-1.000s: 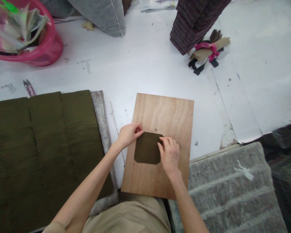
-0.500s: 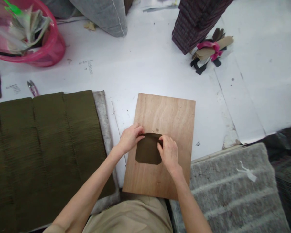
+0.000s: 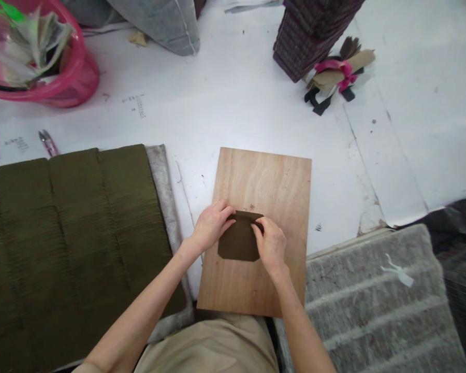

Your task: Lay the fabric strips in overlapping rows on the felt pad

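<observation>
A small dark olive fabric piece with clipped corners lies on a plywood board in front of me. My left hand pinches its upper left edge, fingers curled over the cloth. My right hand pinches the upper right edge, thumb and fingers closed on it. The top edge of the piece looks folded or lifted toward me between the two hands.
A large stack of olive ribbed fabric on grey felt lies at the left. Grey felt padding is at the right. A pink basin, small snips, a dark woven stack and tied fabric scraps sit farther back.
Both hands have closed in on the top edge of the olive piece, and that edge has been turned down toward me. The piece now looks shorter.
</observation>
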### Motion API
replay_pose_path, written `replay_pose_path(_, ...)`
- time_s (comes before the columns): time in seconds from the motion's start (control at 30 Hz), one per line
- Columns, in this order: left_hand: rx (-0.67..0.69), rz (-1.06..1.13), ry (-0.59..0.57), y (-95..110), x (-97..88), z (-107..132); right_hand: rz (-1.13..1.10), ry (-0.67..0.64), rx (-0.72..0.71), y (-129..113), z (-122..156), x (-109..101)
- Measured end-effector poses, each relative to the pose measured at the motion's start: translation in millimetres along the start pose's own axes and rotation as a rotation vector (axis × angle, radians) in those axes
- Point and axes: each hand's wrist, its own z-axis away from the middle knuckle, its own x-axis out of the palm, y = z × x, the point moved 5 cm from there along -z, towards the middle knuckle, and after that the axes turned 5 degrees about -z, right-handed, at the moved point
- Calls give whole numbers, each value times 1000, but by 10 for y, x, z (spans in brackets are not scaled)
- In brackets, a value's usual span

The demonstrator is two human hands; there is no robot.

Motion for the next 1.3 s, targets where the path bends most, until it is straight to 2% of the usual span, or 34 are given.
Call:
replay_pose_path(0.4, -67, 32, -6, -86, 45, -48, 90, 26, 38, -3, -28, 17)
replay_pose_path(0.57, -69, 42, 2, -103, 69, -47, 107, 25, 3, -14, -76, -21)
replay_pose_path(1.3, -38, -60, -71, 37, 1, -84, 78, -62, -77, -49, -138, -29)
